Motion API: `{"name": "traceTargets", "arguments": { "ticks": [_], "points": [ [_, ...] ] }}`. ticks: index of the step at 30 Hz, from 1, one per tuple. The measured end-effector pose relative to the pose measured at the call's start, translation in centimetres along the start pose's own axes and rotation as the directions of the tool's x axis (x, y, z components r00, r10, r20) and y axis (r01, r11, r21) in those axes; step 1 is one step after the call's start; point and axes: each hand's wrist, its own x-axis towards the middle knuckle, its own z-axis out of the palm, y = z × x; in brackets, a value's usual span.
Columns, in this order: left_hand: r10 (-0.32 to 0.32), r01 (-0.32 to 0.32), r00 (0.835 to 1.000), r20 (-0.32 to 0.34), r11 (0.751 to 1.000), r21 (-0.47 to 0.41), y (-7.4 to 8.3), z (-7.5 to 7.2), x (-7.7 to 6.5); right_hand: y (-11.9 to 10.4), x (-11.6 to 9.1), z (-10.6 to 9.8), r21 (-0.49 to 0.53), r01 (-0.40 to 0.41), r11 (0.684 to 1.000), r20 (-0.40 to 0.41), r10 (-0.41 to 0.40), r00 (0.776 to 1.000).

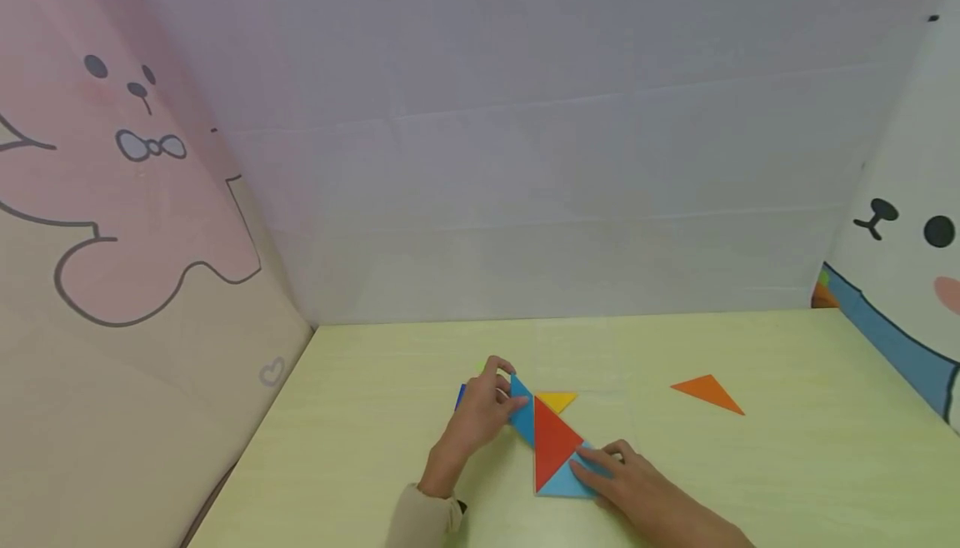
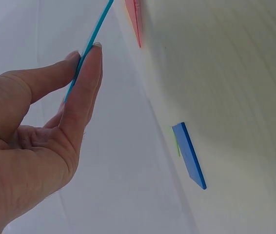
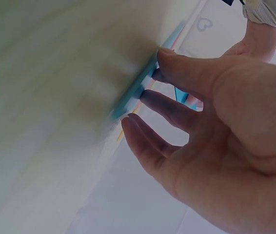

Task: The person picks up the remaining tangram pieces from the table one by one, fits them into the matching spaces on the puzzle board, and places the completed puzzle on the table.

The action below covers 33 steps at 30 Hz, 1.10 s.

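Note:
My left hand [image 1: 482,408] pinches a flat blue tangram piece [image 1: 523,430] between thumb and fingers. In the left wrist view this piece [image 2: 95,31] shows edge-on, raised off the table. Beside it, to the right, lies a red triangle [image 1: 553,441]. A light blue triangle [image 1: 564,483] meets the red one along its slanted lower side. The right hand [image 1: 630,481] rests spread fingers on that light blue triangle, covering its right part. In the right wrist view, thumb and fingertips touch the light blue triangle [image 3: 143,80]. Behind the red triangle a yellow piece [image 1: 557,401] partly shows.
An orange triangle [image 1: 708,392] lies apart on the right of the pale table [image 1: 787,465]. Left of the left hand, a dark blue piece [image 2: 190,158] stands out in the left wrist view, with a green sliver [image 2: 176,142] beside it. Printed cloth walls [image 1: 525,156] enclose the table.

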Motion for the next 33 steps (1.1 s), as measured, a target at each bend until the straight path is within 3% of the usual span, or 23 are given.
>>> {"name": "traceTargets", "arguments": {
  "ticks": [9, 16, 25, 29, 33],
  "points": [
    [-0.015, 0.015, 1.000, 0.008, 1.000, -0.009, 0.6, 1.1, 0.4, 0.0, 0.1, 0.5, -0.122, 0.051, 0.991, -0.066, -0.060, 0.996],
    [-0.012, 0.012, 1.000, 0.025, 1.000, -0.020, 0.7, 1.9, 0.7, -0.3, 0.7, 0.7, -0.142, -0.019, 0.990, 0.060, 0.028, 0.998],
    [0.003, -0.002, 0.999, 0.040, 1.000, -0.024, 1.1, 2.6, 1.0, -1.1, 0.9, 0.8, -0.122, -0.051, 0.991, 0.104, 0.064, 0.993],
    [0.012, -0.011, 0.999, 0.044, 1.000, -0.026, 1.2, 3.0, 1.1, -1.4, 0.9, 1.1, -0.122, -0.040, 0.992, 0.092, 0.052, 0.994],
    [0.009, -0.008, 0.999, 0.042, 0.999, -0.032, 1.3, 3.3, 1.2, -1.5, 0.9, 1.5, -0.199, 0.025, 0.980, 0.026, -0.020, 0.999]
  ]
}}
